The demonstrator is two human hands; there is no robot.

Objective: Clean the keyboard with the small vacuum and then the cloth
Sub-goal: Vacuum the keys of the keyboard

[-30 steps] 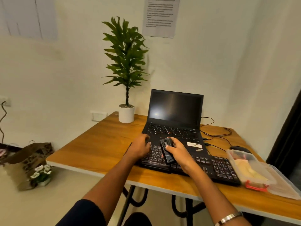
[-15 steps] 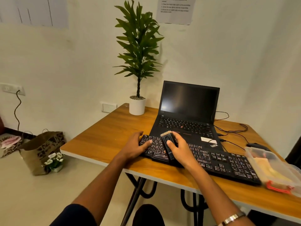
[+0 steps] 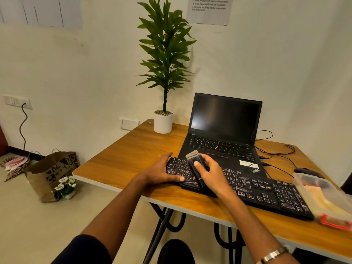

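Note:
A long black keyboard (image 3: 266,191) lies across the front of the wooden desk (image 3: 122,159), partly over the laptop's palm rest. My right hand (image 3: 211,174) grips a small black vacuum (image 3: 195,168) with a pale brush tip pointing away from me, held over the keyboard's left part. My left hand (image 3: 162,171) holds the keyboard's left end, thumb along its front edge. A yellowish cloth (image 3: 323,202) lies inside the clear box at the right.
An open black laptop (image 3: 224,130) stands behind the keyboard. A potted plant (image 3: 163,119) is at the back left, cables and a mouse (image 3: 304,171) at the right. A clear plastic box (image 3: 308,182) with a red clip sits at the desk's right end. A paper bag (image 3: 51,172) is on the floor.
The view has swung left and down. The vacuum has moved slightly toward the keyboard's left end, its brush tip lifted. My left hand stays on the keyboard's left end.

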